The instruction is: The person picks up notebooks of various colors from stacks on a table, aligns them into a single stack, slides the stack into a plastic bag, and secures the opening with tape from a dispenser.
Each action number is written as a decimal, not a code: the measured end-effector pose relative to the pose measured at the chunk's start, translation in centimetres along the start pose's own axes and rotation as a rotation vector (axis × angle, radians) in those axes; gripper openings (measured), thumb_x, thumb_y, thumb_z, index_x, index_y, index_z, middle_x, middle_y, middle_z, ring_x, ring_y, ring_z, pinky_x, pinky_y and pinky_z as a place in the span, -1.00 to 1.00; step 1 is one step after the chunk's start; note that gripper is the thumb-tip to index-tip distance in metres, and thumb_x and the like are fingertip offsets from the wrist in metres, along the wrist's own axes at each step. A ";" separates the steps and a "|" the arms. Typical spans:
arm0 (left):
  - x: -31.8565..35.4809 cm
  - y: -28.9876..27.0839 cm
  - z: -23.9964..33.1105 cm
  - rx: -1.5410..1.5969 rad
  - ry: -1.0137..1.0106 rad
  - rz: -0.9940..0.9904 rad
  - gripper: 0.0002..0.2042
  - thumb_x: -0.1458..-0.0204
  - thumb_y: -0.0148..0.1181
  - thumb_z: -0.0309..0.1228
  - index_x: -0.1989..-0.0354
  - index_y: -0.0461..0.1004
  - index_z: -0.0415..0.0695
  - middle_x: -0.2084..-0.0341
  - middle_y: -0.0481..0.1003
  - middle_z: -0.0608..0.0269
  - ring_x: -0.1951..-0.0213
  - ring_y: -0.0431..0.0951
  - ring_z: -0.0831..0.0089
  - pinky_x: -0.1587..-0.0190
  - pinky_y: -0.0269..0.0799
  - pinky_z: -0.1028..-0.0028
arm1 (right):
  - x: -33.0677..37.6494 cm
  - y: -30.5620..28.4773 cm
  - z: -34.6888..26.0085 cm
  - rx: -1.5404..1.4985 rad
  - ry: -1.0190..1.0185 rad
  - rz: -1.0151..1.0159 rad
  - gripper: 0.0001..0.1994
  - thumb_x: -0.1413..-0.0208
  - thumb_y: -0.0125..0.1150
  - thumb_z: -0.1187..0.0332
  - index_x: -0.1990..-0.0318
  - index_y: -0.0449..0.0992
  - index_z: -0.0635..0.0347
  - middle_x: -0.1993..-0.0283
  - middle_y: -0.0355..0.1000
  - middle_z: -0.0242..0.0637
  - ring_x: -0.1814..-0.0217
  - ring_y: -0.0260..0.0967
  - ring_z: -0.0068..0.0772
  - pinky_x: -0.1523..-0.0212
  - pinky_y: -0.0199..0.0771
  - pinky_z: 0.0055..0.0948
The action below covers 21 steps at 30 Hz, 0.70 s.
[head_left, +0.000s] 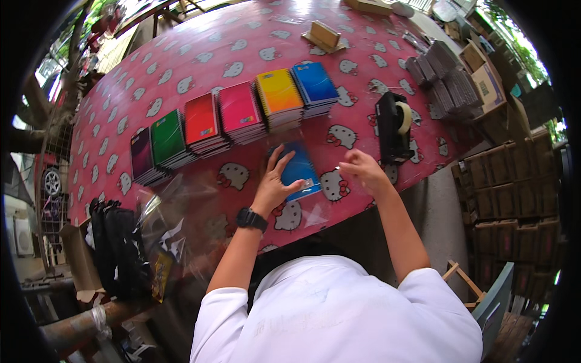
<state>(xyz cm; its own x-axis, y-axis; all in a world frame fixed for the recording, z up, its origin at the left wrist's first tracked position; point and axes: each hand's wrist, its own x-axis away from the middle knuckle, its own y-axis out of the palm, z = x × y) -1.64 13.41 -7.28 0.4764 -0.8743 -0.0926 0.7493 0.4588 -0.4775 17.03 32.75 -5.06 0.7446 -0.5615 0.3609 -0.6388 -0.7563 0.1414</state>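
My left hand (279, 178), with a black watch on its wrist, lies spread over a blue spiral notebook (296, 158) and presses it to the table. Clear plastic film (315, 213) shows around the notebook's lower edge. To the right of it my right hand (363, 172) is raised a little, thumb and fingers pinched together. A small pale bit at those fingertips looks like a piece of tape. Beyond the right hand stands a black tape dispenser (390, 130) with a roll of tape (404, 118) in it.
Stacks of spiral notebooks run across the table: purple (143, 151), green (168, 134), red (201, 118), pink (239, 106), yellow (278, 91) and blue (315, 81). Clear plastic bags (181, 212) lie at the left edge. Grey bundles (445, 78) and a cardboard box (487, 85) sit at right.
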 end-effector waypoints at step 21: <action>5.4 -2.8 1.2 0.513 0.012 0.127 -0.24 0.21 0.00 -0.75 -0.31 0.05 -0.15 -0.15 0.20 0.16 -0.03 0.37 0.42 0.00 0.34 0.55 | 2.0 4.8 -0.7 0.221 -0.246 -0.348 -0.28 0.14 0.35 0.44 -0.23 0.15 0.26 0.12 0.30 -0.30 0.14 0.30 -0.47 0.14 0.36 -0.47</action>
<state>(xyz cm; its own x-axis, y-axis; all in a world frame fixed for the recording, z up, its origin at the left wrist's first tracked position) -0.59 7.60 -5.40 0.5749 -0.8073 -0.1335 0.8164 0.5769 0.0269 15.33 28.19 -2.99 0.9477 -0.3049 0.0941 -0.3068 -0.9518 0.0060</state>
